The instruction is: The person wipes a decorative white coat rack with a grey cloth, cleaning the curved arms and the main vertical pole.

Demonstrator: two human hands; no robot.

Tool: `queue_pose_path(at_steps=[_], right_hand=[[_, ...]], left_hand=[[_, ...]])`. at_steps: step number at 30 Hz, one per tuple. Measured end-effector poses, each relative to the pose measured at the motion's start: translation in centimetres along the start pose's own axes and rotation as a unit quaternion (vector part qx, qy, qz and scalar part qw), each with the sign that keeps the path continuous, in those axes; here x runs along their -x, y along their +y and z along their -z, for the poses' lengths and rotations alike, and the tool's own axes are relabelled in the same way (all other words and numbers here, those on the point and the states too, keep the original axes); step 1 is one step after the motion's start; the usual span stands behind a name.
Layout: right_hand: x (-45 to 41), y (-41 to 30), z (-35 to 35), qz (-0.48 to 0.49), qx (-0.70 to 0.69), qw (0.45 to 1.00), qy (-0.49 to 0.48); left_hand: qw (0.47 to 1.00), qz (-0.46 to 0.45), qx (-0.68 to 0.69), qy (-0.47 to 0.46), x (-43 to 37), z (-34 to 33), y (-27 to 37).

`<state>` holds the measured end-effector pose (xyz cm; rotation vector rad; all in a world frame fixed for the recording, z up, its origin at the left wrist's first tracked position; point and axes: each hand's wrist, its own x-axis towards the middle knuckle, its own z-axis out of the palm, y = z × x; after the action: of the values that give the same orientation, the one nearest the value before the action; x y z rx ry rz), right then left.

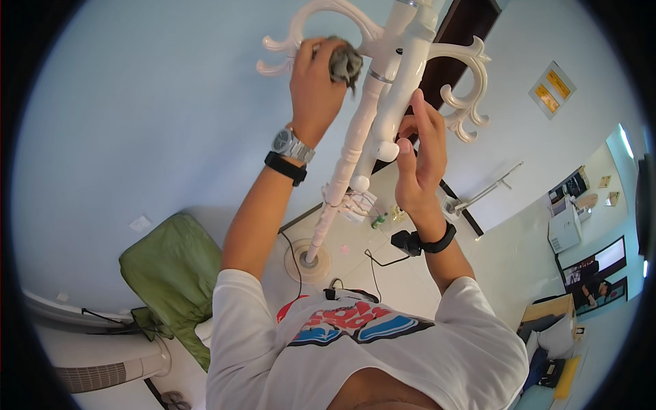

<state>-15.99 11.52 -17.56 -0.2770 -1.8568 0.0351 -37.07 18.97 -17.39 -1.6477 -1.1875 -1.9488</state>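
In front of me stands a white coat stand point(349, 146) with scrolled hooks, its pole running down to a round base on the floor. My left hand point(318, 95) grips a crumpled grey cloth point(346, 64) beside the upper pole, close to the left scrolled hook point(335, 6). On the other side, my right hand point(425, 159) is spread next to a thick white arm point(402, 89) with a rounded knob point(387, 150). Its thumb and index finger lie at the arm's edge; whether they touch it cannot be told.
Pale cables point(353, 205) hang around the lower pole. A small green bottle point(378, 221) and black cords rest on the tiled floor. A green cover point(171, 264) drapes something at left, near a white air conditioner point(118, 353). Another person point(594, 294) is at far right.
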Motion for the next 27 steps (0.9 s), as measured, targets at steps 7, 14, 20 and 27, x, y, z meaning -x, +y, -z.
queue_pose_path(at_steps=[7,14,20,27], right_hand=[[-0.1,-0.3,-0.2,-0.01,-0.025,1.0,-0.01],[-0.2,-0.4,0.5,-0.024,-0.034,0.999,-0.011],[0.5,-0.5,1.4,-0.04,-0.063,0.997,-0.018],[10.8,3.8,1.5,-0.262,-0.049,0.958,-0.105]], left_hand=[[0.992,0.068,0.102,0.012,-3.8,-3.9,-0.3],[0.996,0.029,0.042,-0.068,-1.8,-4.1,-0.4],[0.979,0.055,0.07,-0.183,6.3,-0.8,-1.5],[0.897,0.336,0.048,-0.283,29.1,-0.7,-2.4]])
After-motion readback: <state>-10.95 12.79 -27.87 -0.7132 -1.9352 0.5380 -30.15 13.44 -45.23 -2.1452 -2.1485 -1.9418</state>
